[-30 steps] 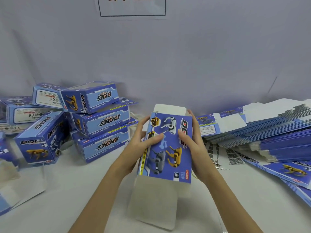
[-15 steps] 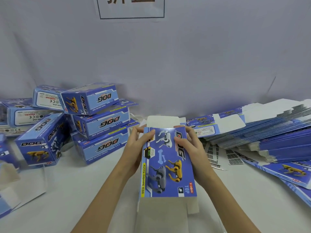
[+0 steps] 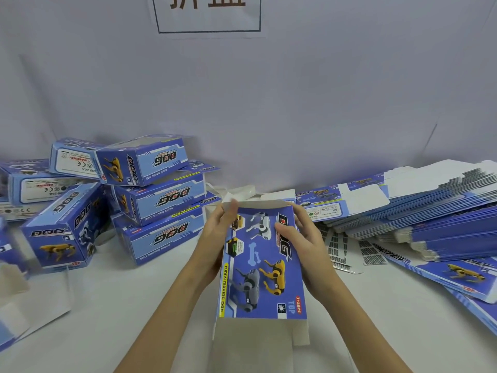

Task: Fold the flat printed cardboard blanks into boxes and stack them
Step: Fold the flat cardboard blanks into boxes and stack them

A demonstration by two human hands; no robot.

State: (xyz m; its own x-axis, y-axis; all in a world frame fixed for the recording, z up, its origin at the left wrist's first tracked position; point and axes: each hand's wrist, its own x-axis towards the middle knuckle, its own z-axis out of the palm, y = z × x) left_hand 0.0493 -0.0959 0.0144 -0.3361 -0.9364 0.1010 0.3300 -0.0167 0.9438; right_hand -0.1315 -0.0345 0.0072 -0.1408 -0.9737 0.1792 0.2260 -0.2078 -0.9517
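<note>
Head view: box blank (image 3: 262, 262) is held between both hands above the table (image 3: 134, 305), printed face up, far end open, near flaps hanging loose. Looks light, thin card: stiff along panels, weak at creases, easy to crush, glossy so likely a bit slick. Best held by the long side edges near the far opening, off the flaps. Left hand (image 3: 215, 243) grips the left edge, thumb blurred at the far corner. Right hand (image 3: 301, 243) clamps the right edge, thumb on the print. Folded boxes (image 3: 150, 189) stacked left, flat blanks (image 3: 430, 211) piled right.
</note>
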